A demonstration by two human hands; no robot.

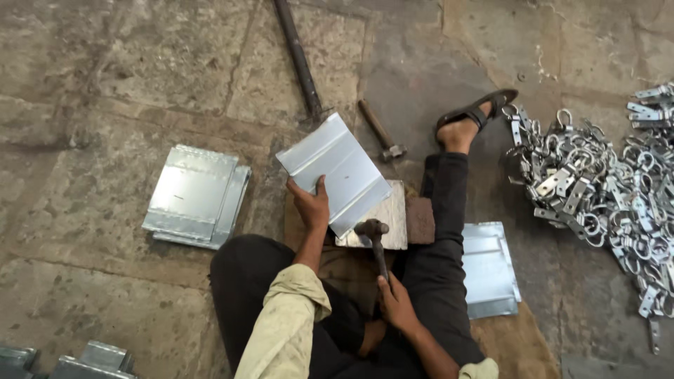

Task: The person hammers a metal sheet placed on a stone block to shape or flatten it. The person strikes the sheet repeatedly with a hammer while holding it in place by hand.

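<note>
Head view: we sit on the stone floor (105, 70) with our left hand (311, 205) pinching the near edge of a ribbed galvanised sheet-metal panel (337, 168), thumb on top, fingers underneath. The panel lies tilted across a flat steel block (390, 217) between our legs. Our right hand (397, 303) is wrapped tight around the handle of a hammer (372, 235), whose head hovers just above the block. We judge the panel light, thin and springy, with sharp edges and a slick face, so it is best held by a folded rim. A stack of finished panels (193, 196) lies to the left, a pile of metal clasps (604, 189) to the right.
</note>
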